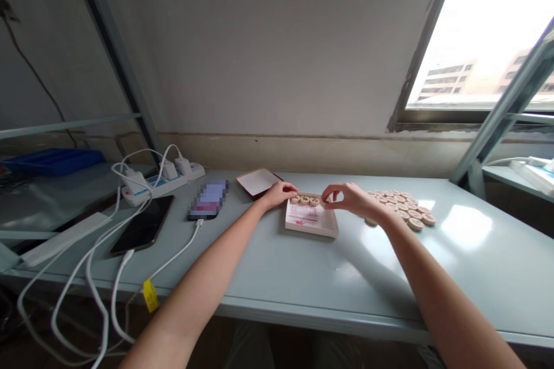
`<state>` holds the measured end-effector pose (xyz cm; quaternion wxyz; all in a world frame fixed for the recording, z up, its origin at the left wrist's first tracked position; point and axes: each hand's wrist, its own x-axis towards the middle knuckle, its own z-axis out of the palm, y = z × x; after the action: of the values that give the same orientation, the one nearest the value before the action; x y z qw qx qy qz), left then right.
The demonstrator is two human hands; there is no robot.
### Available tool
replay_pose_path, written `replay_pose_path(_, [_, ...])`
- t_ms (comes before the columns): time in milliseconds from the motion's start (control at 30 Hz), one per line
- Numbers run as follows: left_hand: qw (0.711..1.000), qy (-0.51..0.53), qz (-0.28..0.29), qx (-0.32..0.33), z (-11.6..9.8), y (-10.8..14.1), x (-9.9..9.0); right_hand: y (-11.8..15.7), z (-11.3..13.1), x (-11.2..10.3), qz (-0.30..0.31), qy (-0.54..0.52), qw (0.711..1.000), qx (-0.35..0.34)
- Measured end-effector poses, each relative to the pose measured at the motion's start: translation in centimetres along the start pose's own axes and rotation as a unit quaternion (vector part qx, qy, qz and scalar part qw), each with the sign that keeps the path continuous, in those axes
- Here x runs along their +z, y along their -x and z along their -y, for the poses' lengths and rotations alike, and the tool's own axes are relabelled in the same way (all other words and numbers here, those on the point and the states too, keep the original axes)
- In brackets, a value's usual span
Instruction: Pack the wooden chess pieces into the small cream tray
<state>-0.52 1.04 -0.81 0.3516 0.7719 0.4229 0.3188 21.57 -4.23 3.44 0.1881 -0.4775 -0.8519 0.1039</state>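
Note:
A shallow white box (311, 230) lies on the grey table, with a row of round wooden pieces (304, 200) along its far side and a sheet with red print on its bottom. At the box's far left corner my left hand (280, 193) touches the leftmost piece with its fingertips. My right hand (345, 198) pinches a round piece (324, 203) at the right end of the row. Several more wooden pieces (402, 207) lie close together on the table to the right, partly behind my right wrist.
The box lid (258, 182) lies behind my left hand. Further left are a phone (209, 199) with a cable, a dark phone (145, 225), a power strip (164, 185) and looping white cables. Metal posts stand at both sides.

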Motion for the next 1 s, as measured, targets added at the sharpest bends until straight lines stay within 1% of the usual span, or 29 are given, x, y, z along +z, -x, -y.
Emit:
replay_pose_path(67, [1.000,-0.002,-0.001,-0.001,0.1,0.0,-0.1,0.0,0.9,0.4,0.007,0.049,0.999,0.006])
replay_pose_path(167, [1.000,-0.004,0.005,0.008,0.3,-0.1,0.0,0.0,1.8,1.0,-0.004,0.140,0.990,0.018])
replay_pose_path(267, [1.000,0.004,0.012,0.016,0.4,-0.2,0.1,-0.1,1.8,1.6,-0.038,0.216,0.976,0.013])
replay_pose_path(333, [1.000,0.009,0.011,0.019,0.5,-0.2,0.1,-0.2,1.6,2.0,-0.061,0.249,0.966,0.021])
replay_pose_path(433, [1.000,0.008,0.008,0.019,0.5,-0.2,0.2,-0.4,1.2,2.2,-0.067,0.250,0.966,0.026])
replay_pose_path(500, [1.000,0.006,0.008,0.017,0.5,-0.2,0.2,-0.4,0.9,1.7,-0.061,0.222,0.973,0.019])
replay_pose_path(567, [1.000,0.008,0.011,0.014,0.5,-0.2,0.2,-0.2,0.3,0.9,-0.069,0.199,0.977,0.026])
replay_pose_path(633, [1.000,0.015,0.013,0.009,0.5,-0.2,0.2,0.2,-0.5,0.0,-0.093,0.206,0.972,0.065])
replay_pose_path(700, [1.000,0.021,0.016,0.003,0.5,-0.2,0.2,0.6,-1.4,-0.8,-0.113,0.235,0.957,0.129])
replay_pose_path(767, [1.000,0.020,0.017,-0.001,0.5,-0.2,0.2,1.1,-2.3,-1.3,-0.094,0.252,0.945,0.188])
replay_pose_path(833, [1.000,0.016,0.017,-0.004,0.4,-0.2,0.1,1.4,-2.9,-1.6,-0.043,0.243,0.943,0.223])
replay_pose_path(900, [1.000,0.013,0.017,-0.006,0.4,-0.2,0.1,1.6,-3.0,-1.7,-0.002,0.223,0.947,0.231])
replay_pose_path(1000, [1.000,0.011,0.018,-0.006,0.3,-0.2,0.1,1.7,-2.6,-1.8,0.006,0.211,0.952,0.222])
